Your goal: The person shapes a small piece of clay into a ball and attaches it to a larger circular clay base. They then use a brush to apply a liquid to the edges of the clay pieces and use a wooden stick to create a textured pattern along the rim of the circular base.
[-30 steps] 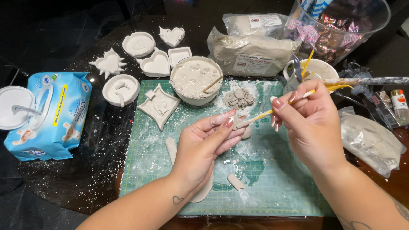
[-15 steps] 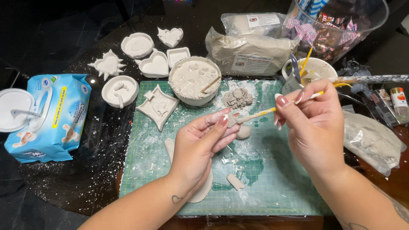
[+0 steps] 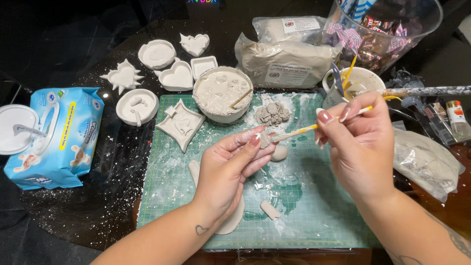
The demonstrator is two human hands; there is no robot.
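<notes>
My left hand (image 3: 230,169) pinches a small piece of grey clay (image 3: 265,140) between thumb and fingertips above the green cutting mat (image 3: 304,216). A thin yellow-handled brush (image 3: 299,131) is gripped in my right hand (image 3: 360,147), and its tip touches that clay piece. Just behind my left fingers a small clay ball (image 3: 280,153) rests on the mat. A flat clay slab (image 3: 230,221) lies partly under my left wrist, with a small clay strip (image 3: 270,210) beside it.
A bowl of white slurry with a stick (image 3: 223,93) and a crumbled clay lump (image 3: 273,114) sit at the mat's back. Several white clay dishes (image 3: 177,77) lie left of it. A wet-wipe pack (image 3: 61,135), clay bags (image 3: 289,61), a brush cup (image 3: 358,81) and a clear tub (image 3: 392,24) surround the mat.
Both hands stay over the mat. The brush tip has come down onto the clay piece held in my left fingers.
</notes>
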